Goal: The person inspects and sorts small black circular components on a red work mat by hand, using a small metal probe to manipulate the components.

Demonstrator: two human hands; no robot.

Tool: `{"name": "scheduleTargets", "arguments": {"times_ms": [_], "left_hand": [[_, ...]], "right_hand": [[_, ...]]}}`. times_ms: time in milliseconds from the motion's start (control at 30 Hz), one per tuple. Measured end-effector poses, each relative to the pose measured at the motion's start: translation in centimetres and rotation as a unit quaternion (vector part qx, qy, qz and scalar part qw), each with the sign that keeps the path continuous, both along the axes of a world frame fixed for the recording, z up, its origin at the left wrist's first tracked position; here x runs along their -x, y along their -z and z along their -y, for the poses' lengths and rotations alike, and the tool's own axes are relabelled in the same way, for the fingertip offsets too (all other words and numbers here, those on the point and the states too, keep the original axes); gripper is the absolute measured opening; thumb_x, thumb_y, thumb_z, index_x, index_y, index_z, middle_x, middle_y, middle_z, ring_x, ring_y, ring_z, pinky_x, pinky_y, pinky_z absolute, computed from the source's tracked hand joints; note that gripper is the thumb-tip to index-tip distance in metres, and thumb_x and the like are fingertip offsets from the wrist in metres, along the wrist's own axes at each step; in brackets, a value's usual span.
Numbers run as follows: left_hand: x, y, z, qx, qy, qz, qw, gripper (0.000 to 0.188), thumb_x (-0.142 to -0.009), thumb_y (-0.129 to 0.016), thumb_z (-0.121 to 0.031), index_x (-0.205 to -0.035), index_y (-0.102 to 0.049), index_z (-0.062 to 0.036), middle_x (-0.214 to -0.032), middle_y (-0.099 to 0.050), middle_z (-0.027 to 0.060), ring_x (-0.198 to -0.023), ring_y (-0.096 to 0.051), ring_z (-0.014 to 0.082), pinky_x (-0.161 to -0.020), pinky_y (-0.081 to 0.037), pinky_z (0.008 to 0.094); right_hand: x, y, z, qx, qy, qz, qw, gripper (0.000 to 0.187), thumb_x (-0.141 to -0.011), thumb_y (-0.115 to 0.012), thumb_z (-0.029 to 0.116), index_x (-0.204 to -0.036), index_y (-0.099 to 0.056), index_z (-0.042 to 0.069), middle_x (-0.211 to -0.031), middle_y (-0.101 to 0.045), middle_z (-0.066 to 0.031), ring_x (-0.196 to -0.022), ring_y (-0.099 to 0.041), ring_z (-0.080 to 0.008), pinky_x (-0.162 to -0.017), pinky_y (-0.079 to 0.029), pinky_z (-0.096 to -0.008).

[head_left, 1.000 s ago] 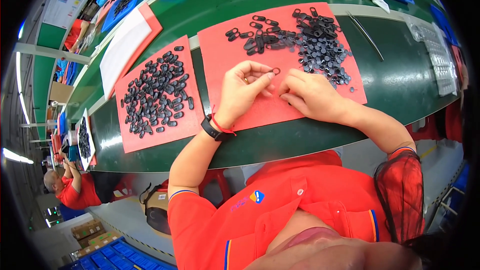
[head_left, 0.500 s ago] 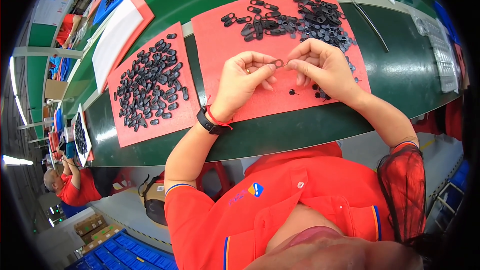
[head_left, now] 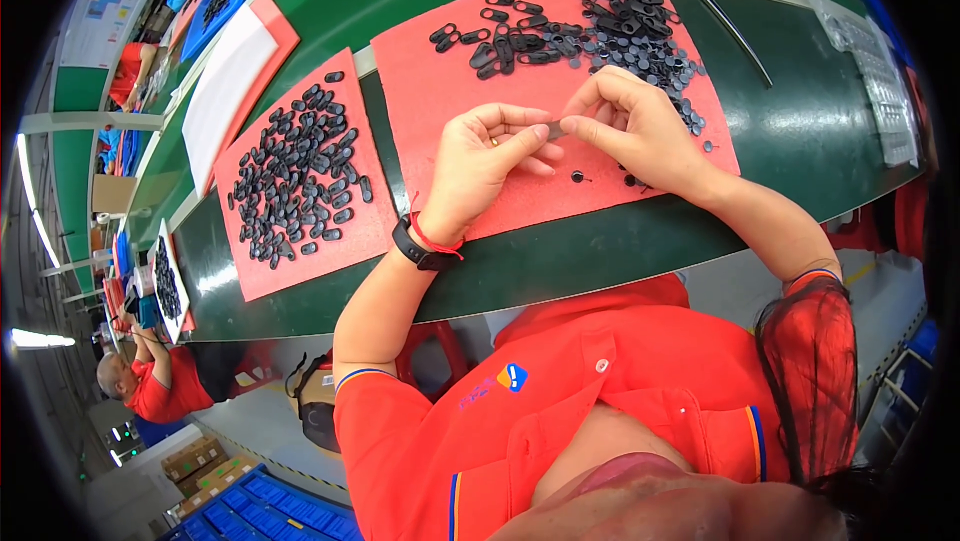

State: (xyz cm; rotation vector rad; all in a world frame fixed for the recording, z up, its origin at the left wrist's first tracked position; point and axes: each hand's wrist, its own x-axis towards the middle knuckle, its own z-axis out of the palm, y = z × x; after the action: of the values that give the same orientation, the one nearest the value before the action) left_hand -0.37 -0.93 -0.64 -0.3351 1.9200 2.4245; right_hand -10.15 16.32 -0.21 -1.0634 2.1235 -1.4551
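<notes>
Pinching a small dark piece point(head_left: 556, 129) between my left hand point(head_left: 488, 149) and right hand point(head_left: 645, 133) over the near half of the pink mat point(head_left: 510, 206), I seem to be lining it up, and the next move likely calls for a steady grip.

Green table point(head_left: 800, 131), pink mats point(head_left: 425, 91), tweezers point(head_left: 734, 36), clear tray point(head_left: 887, 106)

On table point(head_left: 460, 291): left mat point(head_left: 370, 231), right mat point(head_left: 430, 81), side by side. Caps point(head_left: 300, 169) on left mat, foam sheet point(head_left: 225, 96) behind. On right mat: tabs point(head_left: 505, 56) far-middle, discs point(head_left: 645, 66) right of tabs, stray disc point(head_left: 577, 177) nearer. Left hand point(head_left: 485, 156), right hand point(head_left: 640, 136) over right mat, held tab point(head_left: 555, 130) between. Tweezers point(head_left: 735, 36), then tray point(head_left: 880, 106), to the right.
</notes>
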Motion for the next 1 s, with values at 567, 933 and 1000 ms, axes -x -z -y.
{"name": "scheduleTargets", "arguments": {"times_ms": [567, 933, 1000], "left_hand": [[-0.1, 0.08, -0.16, -0.013, 0.002, 0.02, 1.0, 0.015, -0.086, -0.058, -0.003, -0.098, -0.058, 0.0063, -0.088, -0.065, 0.0138, -0.074, -0.065, 0.0154, -0.066, -0.054, 0.0233], [0.0, 0.17, -0.21, -0.016, 0.0, 0.021, 1.0, 0.015, -0.086, -0.058, -0.002, -0.098, -0.058, 0.0061, -0.088, -0.065, 0.014, -0.075, -0.065, 0.0159, -0.067, -0.055, 0.024], [-0.12, 0.15, -0.16, -0.018, -0.006, 0.019, 1.0, 0.014, -0.086, -0.058, -0.002, -0.097, -0.057, 0.006, -0.088, -0.064, 0.014, -0.075, -0.065, 0.0161, -0.067, -0.055, 0.024]], "right_hand": [[-0.23, 0.39, 0.07, 0.008, -0.005, -0.032, 0.999, 0.005, -0.08, -0.063, 0.007, -0.079, -0.06, 0.004, -0.079, -0.054, 0.001, -0.063, -0.047, -0.0052, -0.055, -0.038, -0.0202], [-0.18, 0.41, 0.01, 0.011, -0.013, -0.015, 1.0, 0.005, -0.08, -0.063, 0.007, -0.079, -0.061, 0.003, -0.081, -0.055, 0.0008, -0.065, -0.049, -0.0047, -0.055, -0.039, -0.0198], [-0.22, 0.4, 0.0, -0.008, -0.009, 0.013, 1.0, 0.006, -0.08, -0.063, 0.007, -0.079, -0.061, 0.003, -0.081, -0.055, 0.0005, -0.066, -0.05, -0.0044, -0.056, -0.04, -0.0197]]}}
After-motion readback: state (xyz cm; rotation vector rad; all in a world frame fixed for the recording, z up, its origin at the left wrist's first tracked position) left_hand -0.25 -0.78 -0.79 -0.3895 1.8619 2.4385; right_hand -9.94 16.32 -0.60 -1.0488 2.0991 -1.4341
